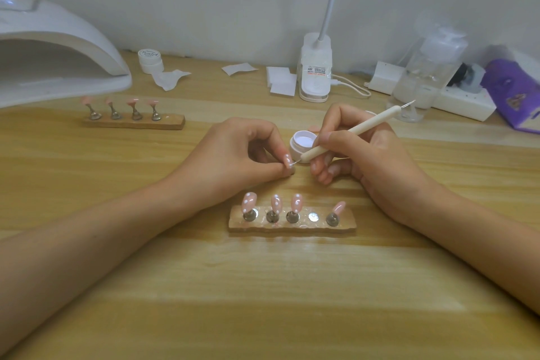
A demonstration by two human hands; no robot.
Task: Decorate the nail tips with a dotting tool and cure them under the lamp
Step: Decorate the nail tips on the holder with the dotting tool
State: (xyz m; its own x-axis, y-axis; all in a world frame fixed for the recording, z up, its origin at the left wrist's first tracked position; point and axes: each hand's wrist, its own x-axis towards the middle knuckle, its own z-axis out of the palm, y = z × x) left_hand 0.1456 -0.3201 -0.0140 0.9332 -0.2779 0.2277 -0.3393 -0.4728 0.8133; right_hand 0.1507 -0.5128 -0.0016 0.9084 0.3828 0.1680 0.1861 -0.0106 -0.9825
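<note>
Left hand (233, 155) pinches a nail tip (288, 160) steady while right hand (359, 152) fingers grip the dotting tool (347, 137), dotting it.

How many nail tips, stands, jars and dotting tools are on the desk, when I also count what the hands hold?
nail tips: 9, one of them in the left hand
stands: 2
jars: 2
dotting tools: 1
total: 14
</note>
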